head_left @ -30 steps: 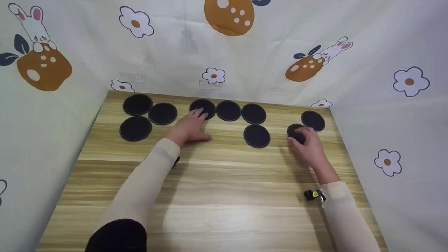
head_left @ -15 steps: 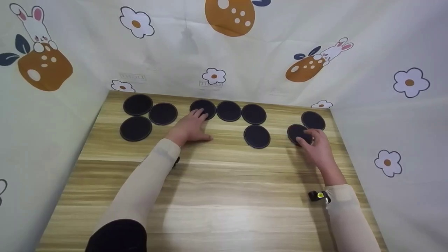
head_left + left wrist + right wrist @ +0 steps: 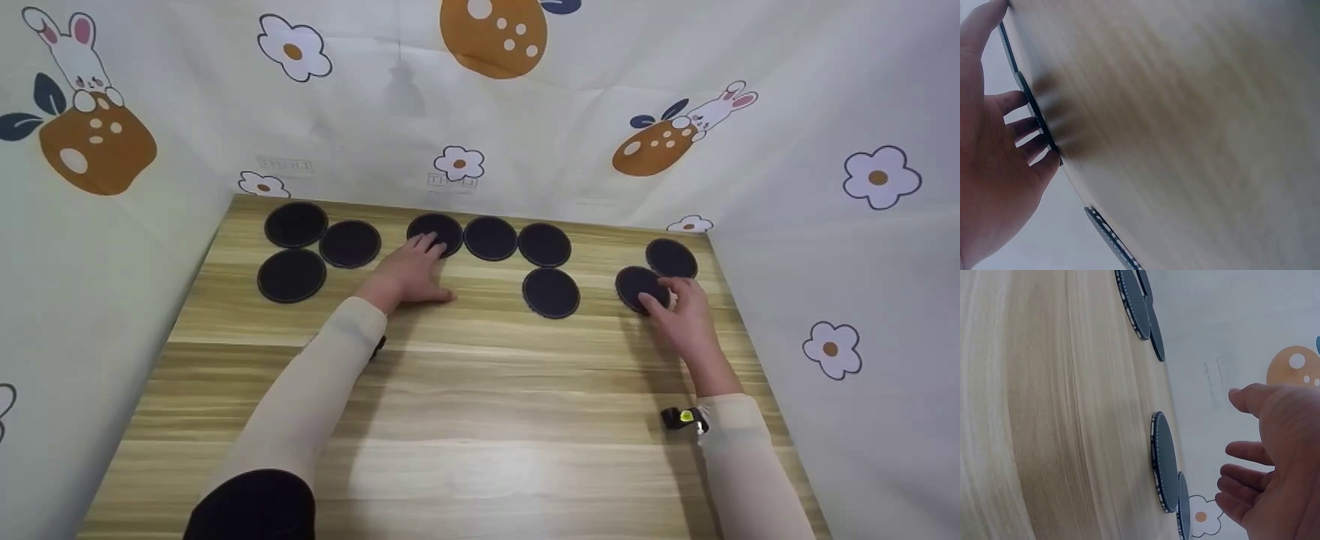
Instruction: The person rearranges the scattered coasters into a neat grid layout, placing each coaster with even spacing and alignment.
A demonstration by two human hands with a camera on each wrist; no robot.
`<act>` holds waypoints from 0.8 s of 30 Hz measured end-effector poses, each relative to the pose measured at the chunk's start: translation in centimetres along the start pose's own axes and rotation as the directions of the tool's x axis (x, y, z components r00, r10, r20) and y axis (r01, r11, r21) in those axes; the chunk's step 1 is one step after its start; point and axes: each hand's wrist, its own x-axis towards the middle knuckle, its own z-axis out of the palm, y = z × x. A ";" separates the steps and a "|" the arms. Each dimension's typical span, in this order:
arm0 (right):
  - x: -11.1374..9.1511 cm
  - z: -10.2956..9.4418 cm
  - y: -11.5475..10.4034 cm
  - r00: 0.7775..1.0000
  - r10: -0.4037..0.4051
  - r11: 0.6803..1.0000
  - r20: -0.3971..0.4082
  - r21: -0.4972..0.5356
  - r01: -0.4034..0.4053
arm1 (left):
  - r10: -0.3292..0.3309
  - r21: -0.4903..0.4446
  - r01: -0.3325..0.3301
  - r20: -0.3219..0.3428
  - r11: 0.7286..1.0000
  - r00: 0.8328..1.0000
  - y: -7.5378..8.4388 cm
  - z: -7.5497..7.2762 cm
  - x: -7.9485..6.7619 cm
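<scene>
Thin black round coasters with pale-stitched edges lie flat on the table. In the head view my left hand [image 3: 409, 274] has its fingertips on the coaster [image 3: 430, 225] at the left end of the back row of three. Its thumb sticks out to the right, and the left wrist view shows the fingertips meeting that coaster's face [image 3: 1040, 115]. Over at the right, my right hand [image 3: 684, 319] hovers above another coaster [image 3: 637, 289]. A gap between its loosely bent fingers and that coaster [image 3: 1167, 464] shows in the right wrist view.
Three coasters sit in a cluster at the back left, one of them a front coaster [image 3: 291, 276]. A single coaster [image 3: 551, 292] lies before the row's right end. Another coaster [image 3: 673, 259] is at the back right. Patterned cloth walls [image 3: 360, 135] edge the wooden table [image 3: 465, 420].
My right hand has lifted off its coaster and shifted a little to the right, uncovering more of it. The left hand and the coasters stay where they were.
</scene>
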 end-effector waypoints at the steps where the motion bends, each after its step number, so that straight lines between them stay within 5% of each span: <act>1: 0.0 0.0 0.0 1.000 0.010 1.000 -0.002 -0.011 -0.010 | -0.001 0.001 0.001 0.001 1.000 1.000 0.0 0.0 0.0; 12: 0.6 1.5 1.5 0.987 0.159 0.980 0.005 -0.123 -0.157 | -0.011 -0.021 0.011 0.005 1.000 1.000 0.2 -0.2 -0.2; 24: 1.7 3.0 2.6 0.984 0.173 0.969 0.047 -0.189 -0.161 | -0.012 -0.002 0.012 -0.003 1.000 1.000 0.1 0.1 0.1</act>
